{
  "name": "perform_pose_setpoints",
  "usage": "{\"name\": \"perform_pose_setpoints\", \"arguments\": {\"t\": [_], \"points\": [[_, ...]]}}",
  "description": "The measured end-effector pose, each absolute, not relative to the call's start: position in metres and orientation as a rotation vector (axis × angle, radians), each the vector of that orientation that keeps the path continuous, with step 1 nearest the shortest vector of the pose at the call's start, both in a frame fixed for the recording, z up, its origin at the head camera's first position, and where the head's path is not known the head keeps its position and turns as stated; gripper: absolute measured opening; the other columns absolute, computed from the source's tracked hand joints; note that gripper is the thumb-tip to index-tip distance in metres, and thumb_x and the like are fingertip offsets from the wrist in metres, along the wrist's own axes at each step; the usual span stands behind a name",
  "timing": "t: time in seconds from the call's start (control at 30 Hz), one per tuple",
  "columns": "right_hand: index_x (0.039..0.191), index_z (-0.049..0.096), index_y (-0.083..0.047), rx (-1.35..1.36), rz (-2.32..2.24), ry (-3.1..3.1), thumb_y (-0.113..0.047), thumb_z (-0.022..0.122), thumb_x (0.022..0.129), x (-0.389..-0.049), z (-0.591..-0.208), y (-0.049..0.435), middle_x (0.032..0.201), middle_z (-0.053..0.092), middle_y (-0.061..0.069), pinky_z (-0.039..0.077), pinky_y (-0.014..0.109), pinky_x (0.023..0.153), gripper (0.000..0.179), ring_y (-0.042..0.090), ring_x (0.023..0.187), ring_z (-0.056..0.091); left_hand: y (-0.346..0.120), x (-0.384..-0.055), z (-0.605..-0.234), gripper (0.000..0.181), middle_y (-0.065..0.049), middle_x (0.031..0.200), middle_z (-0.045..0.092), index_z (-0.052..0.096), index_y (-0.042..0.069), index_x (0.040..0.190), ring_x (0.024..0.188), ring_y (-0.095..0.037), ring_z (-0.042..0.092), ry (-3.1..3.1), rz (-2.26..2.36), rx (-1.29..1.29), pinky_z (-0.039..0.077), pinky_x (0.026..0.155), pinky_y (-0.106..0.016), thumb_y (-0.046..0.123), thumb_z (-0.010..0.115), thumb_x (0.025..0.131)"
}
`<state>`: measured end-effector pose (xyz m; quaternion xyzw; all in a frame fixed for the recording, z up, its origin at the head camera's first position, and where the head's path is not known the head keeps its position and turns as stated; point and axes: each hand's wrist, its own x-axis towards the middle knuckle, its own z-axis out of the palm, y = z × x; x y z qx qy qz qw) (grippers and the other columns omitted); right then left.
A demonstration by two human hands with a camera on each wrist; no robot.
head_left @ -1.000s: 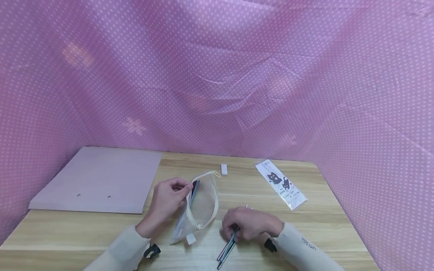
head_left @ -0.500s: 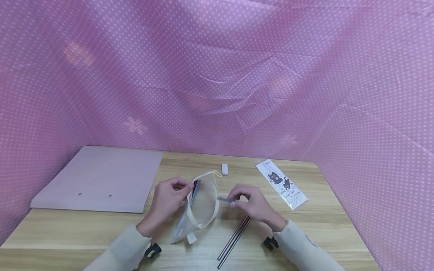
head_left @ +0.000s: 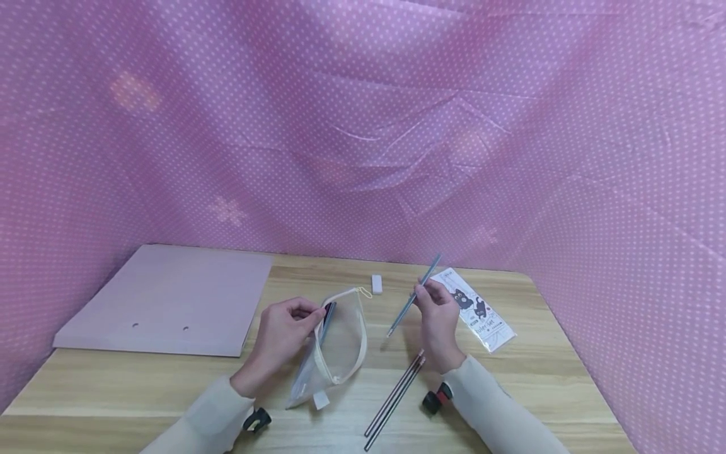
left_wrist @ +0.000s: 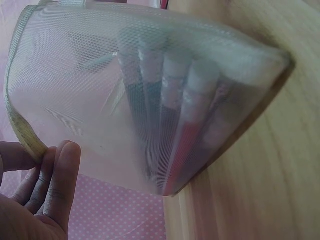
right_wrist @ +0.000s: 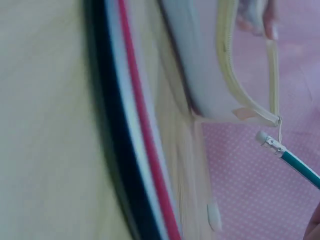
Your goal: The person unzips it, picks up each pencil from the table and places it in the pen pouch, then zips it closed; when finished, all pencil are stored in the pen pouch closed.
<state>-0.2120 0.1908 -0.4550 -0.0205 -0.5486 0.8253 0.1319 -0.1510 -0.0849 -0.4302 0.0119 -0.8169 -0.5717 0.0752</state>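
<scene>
Left hand [head_left: 283, 334] pinches rim of pouch [head_left: 341, 334]; pouch on tabletop [head_left: 193, 403], mouth open, several pencils [left_wrist: 172, 102] inside, seen through mesh; right hand [head_left: 440, 320] pinches teal pencil [head_left: 404, 311], tilted, raised above tabletop between pouch and ruler set [head_left: 491, 326], eraser-tipped end lower; two dark pencils [head_left: 395, 403] lie side by side on tabletop, right of pouch; white eraser [head_left: 377, 284] just beyond pouch; pale board [head_left: 170, 302] at left, well apart from eraser; dotted pink cloth [head_left: 363, 157] behind.
</scene>
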Motion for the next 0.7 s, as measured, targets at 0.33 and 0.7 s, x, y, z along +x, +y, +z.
{"name": "perform_pose_setpoints", "arguments": {"t": [0.33, 0.7], "points": [[0.097, 0.064, -0.006, -0.234, 2.594, -1.282, 0.004, 0.066, 0.094, -0.225, -0.455, 0.179, 0.09, 0.073, -0.002, 0.062, 0.024, 0.08, 0.01, 0.01, 0.079, 0.071, -0.085, -0.151, -0.429, 0.009, -0.008, 0.082, 0.076, 0.076, 0.01, 0.089, 0.064, -0.013, 0.067, -2.461, -1.718, 0.038, 0.057, 0.056, -0.023, 0.019, 0.077, 0.09], [0.091, 0.071, -0.01, -0.162, 2.669, -1.277, 0.003, 0.064, 0.094, -0.219, -0.447, 0.152, 0.089, 0.074, 0.0, 0.063, 0.023, 0.077, 0.015, 0.01, 0.078, 0.073, -0.087, -0.152, -0.428, 0.009, -0.008, 0.082, 0.076, 0.077, 0.011, 0.09, 0.064, -0.013, 0.067, -2.461, -1.705, 0.041, 0.056, 0.056, -0.022, 0.02, 0.077, 0.089]]}}
